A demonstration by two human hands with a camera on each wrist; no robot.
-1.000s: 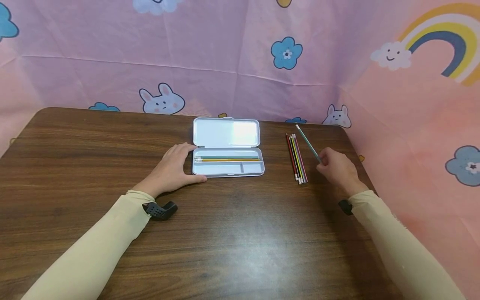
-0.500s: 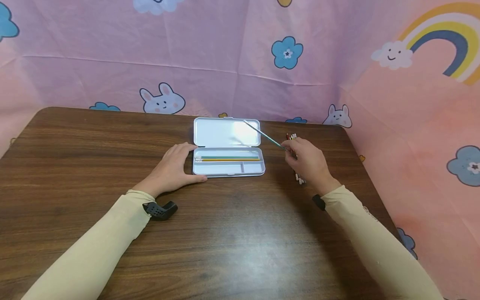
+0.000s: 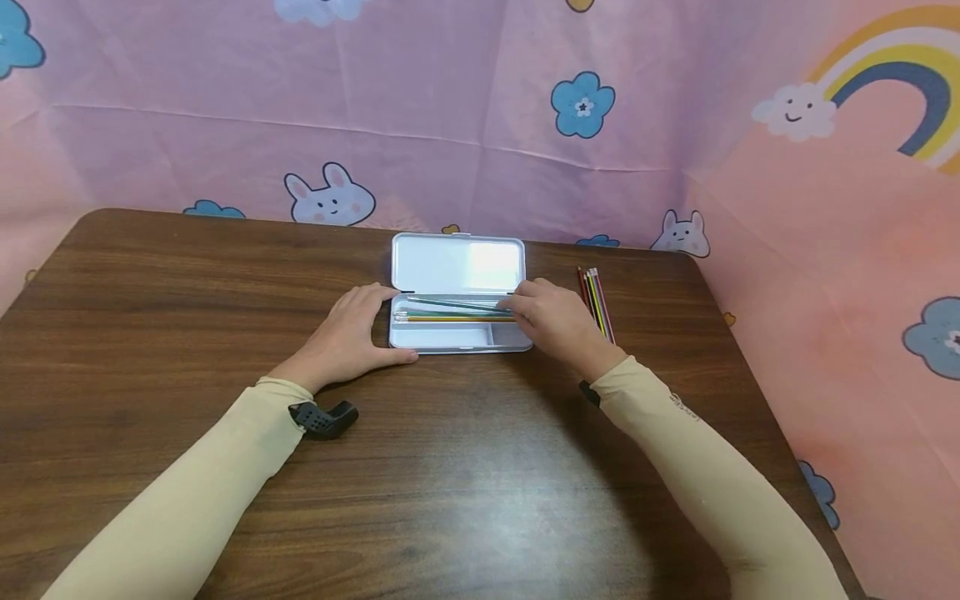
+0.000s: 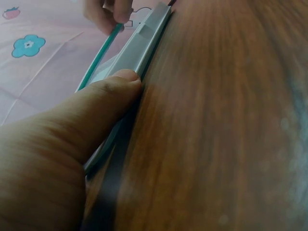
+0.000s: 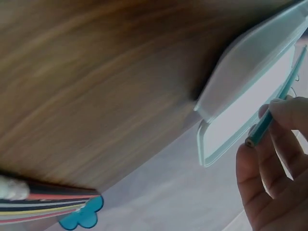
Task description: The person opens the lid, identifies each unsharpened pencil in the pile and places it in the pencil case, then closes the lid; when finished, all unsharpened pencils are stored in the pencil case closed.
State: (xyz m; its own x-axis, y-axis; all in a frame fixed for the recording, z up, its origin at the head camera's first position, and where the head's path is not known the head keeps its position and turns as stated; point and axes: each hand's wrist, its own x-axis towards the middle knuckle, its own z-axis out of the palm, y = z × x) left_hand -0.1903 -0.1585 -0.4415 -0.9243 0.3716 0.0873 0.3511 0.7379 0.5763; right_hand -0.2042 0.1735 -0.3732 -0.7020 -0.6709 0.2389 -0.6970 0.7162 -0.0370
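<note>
A white pencil case (image 3: pixel 442 337) lies with its lid (image 3: pixel 457 262) raised at the back. My left hand (image 3: pixel 339 343) holds its left end, thumb along the front wall and fingers at the back corner. Over the case's rear compartment, my right hand (image 3: pixel 557 323) pinches a teal pencil (image 3: pixel 456 305) near its right end. The right wrist view shows that pencil (image 5: pixel 281 98) between thumb and fingers, its plain end by the fingertips. Beneath it, a yellow pencil (image 3: pixel 456 319) and another teal pencil lie lengthwise in the case, partly hidden by the right hand.
Several pencils (image 3: pixel 597 302) in red, black, yellow and pink lie together right of the case, partly behind the right forearm. The brown wooden table (image 3: pixel 450 467) meets a patterned pink cloth (image 3: pixel 420 108) at the back and right.
My right hand has carried the teal pencil leftward from beside the loose pencils to above the case, turning it to lie nearly along the case. My left hand stays on the case.
</note>
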